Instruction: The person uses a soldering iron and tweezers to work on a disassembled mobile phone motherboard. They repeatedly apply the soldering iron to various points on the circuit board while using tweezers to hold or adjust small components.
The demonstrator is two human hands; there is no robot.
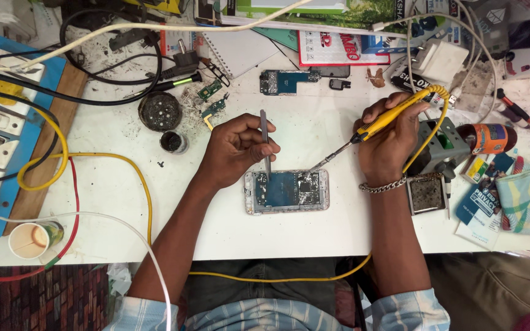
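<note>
- White workbench [314,230] is seen from above, cluttered with cables, loose circuit boards and packaging along the far edge.
- An opened phone [286,190] with its board exposed is laid flat near the bench centre, long side running 9 to 3 o'clock.
- Left hand [234,150] is closed around metal tweezers [265,142]; the tweezers are held near upright, tips set down on the phone's upper edge.
- Phone sits at about 5 o'clock from the left hand, just beside it.
- Right hand [389,142] is clamped on a yellow soldering iron [378,122]; its tip is pointed toward 8 o'clock and lands at the phone's upper right corner.
- Phone lies at 8 o'clock from the right hand, near but not touched by the fingers.
- A soldering stand [443,147] is placed at 3 o'clock of the right hand.
- A paper cup [30,239] is stood at the bench's 8 o'clock corner.
- A switchboard [1,122] is mounted at 9 o'clock.
</note>
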